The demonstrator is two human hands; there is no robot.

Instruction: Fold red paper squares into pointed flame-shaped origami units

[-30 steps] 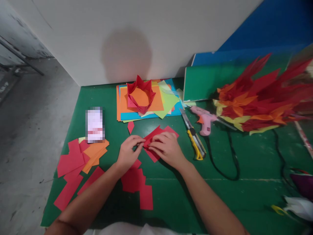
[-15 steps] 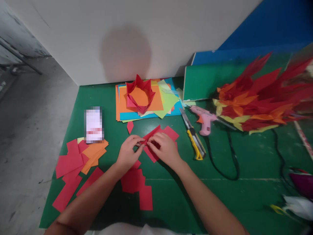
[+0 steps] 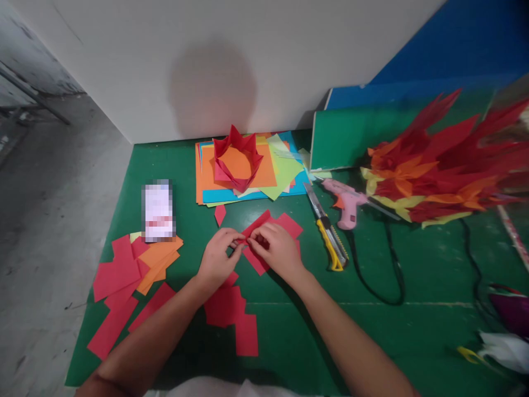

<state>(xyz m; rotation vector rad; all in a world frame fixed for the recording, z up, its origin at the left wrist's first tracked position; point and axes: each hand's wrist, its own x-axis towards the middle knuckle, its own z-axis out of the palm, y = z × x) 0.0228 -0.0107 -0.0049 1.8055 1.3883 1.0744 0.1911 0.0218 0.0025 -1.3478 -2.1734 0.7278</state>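
Between my two hands is a piece of red paper [image 3: 259, 220], folded along its length and tilted up to the right. My left hand [image 3: 218, 255] pinches its lower left end between thumb and fingers. My right hand [image 3: 278, 249] pinches the same paper close beside, fingertips almost touching the left ones, and hides part of it. Under the right hand lie red paper squares [image 3: 290, 226]. A small folded red diamond [image 3: 220, 215] rests just beyond my left hand. More red paper pieces [image 3: 225, 306] lie below the left wrist.
A red folded paper ring [image 3: 220, 165] sits on stacked coloured sheets [image 3: 210, 196]. To the right are a yellow utility knife [image 3: 328, 237], a pink glue gun [image 3: 347, 207] with a black cord, and a red-orange paper flame piece [image 3: 446, 165]. Orange paper [image 3: 159, 262] and a blurred phone-like object [image 3: 158, 212] lie left.
The folded red paper has turned slightly between my fingertips, showing a little more of its face. Both hands stay in almost the same place.
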